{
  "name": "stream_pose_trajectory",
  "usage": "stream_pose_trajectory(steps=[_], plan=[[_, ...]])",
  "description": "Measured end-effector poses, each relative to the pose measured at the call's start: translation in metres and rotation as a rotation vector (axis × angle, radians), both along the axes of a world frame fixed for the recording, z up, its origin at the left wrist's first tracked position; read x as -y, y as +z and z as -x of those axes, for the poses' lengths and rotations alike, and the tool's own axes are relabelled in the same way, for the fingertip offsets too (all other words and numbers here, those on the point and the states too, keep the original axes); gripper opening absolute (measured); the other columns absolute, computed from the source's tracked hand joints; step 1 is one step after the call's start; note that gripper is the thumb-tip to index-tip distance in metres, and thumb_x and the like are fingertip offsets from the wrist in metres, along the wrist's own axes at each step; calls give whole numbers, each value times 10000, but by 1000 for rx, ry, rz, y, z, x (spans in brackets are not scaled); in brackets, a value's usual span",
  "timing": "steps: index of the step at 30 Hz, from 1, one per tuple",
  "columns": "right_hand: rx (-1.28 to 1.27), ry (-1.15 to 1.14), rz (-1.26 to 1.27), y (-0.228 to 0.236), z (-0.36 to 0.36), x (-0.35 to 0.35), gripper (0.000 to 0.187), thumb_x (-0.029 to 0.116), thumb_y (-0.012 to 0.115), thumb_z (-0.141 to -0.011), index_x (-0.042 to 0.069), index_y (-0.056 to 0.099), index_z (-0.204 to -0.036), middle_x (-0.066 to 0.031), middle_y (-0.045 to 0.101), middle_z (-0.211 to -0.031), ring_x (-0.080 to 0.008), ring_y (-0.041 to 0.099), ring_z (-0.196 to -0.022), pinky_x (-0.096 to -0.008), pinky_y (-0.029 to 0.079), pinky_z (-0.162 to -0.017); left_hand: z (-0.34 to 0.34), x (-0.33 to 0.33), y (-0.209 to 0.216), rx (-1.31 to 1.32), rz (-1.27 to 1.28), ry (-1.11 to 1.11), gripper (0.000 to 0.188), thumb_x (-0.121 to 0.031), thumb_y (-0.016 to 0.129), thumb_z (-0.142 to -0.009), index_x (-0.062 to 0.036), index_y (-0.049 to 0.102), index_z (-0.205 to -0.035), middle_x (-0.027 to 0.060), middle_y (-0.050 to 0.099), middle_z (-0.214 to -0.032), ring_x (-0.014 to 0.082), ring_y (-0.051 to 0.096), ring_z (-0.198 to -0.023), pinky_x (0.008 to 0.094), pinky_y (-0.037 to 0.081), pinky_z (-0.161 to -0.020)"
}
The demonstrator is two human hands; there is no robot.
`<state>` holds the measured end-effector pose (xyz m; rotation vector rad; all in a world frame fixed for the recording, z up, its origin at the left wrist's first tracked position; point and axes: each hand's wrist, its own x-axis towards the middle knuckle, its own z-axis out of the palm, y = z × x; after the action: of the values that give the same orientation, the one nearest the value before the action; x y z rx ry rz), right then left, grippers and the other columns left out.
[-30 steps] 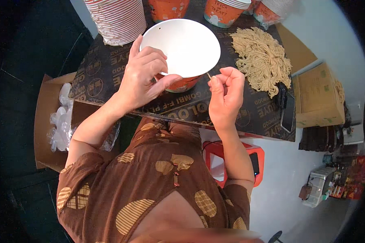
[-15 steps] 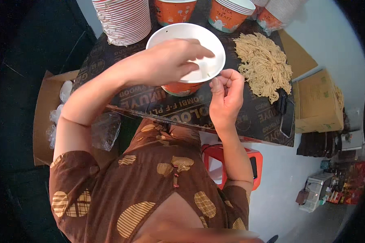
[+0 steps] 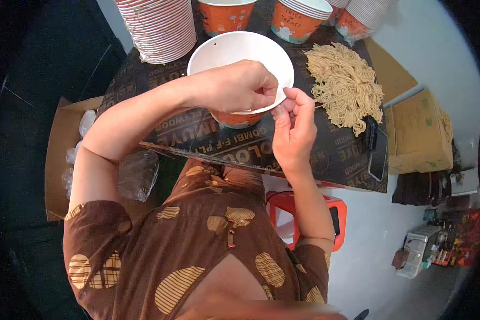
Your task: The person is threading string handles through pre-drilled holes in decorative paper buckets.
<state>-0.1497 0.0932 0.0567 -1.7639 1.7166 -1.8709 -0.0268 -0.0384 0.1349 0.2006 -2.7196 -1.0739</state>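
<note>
A round paper bucket [image 3: 240, 119], orange outside with a white inside, stands on the dark table before me. A small hole shows in its far left wall. My left hand [image 3: 245, 88] reaches over it, thumb and fingers pinched together inside the right wall, on what looks like a cord end; the fingers hide it. Against the outside of that wall, my right hand [image 3: 294, 120] has its fingertips closed at the rim. A thin pale strand appears to run from them toward the heap of beige cords [image 3: 346, 85] on the right.
A tall stack of white-rimmed buckets [image 3: 162, 32] stands far left. More orange buckets [image 3: 298, 24] are along the back. A phone-like dark object [image 3: 377, 154] lies at the table's right edge. Cardboard boxes [image 3: 418, 133] flank the table, and a red stool [image 3: 333, 224] stands below.
My left hand's fingers have gone from spread to pinched and moved to the bucket's right wall, where a small cord tip showed. The right hand stays at the rim.
</note>
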Motion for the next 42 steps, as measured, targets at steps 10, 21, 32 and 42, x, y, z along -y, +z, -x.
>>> stream_pose_trajectory(steps=[10, 21, 32, 42], plan=[[-421, 111, 1, 2, 25, -19, 281, -92, 622, -772, 11, 561, -1027, -161, 574, -863, -354, 592, -787, -426, 480, -687, -16, -24, -1, 143, -38, 80, 102, -57, 568, -850, 16, 561, -779, 116, 590, -663, 202, 570, -624, 343, 451, -599], [-408, 120, -248, -45, 16, -6, 141, -26, 590, -828, -10, 575, -967, -197, 616, -873, -382, 609, -860, -459, 486, -745, -14, -33, -110, -149, -261, 382, 151, -40, 594, -846, 15, 523, -725, 63, 579, -834, 136, 521, -746, 302, 431, -679], [-294, 17, -429, -44, 15, 1, 263, -9, 589, -823, 17, 463, -1052, -232, 619, -843, -432, 610, -799, -499, 476, -719, 4, -36, -116, -237, -869, 504, 156, -120, 559, -899, -1, 601, -808, 27, 569, -717, 85, 503, -590, 242, 420, -528], [-689, -182, -493, -24, 22, -31, 113, 138, 665, -814, 40, 608, -809, -148, 612, -789, -334, 582, -777, -435, 435, -704, 7, -32, -116, -47, -618, 457, 126, -88, 553, -904, -6, 595, -818, 3, 555, -702, 66, 511, -599, 223, 442, -515]])
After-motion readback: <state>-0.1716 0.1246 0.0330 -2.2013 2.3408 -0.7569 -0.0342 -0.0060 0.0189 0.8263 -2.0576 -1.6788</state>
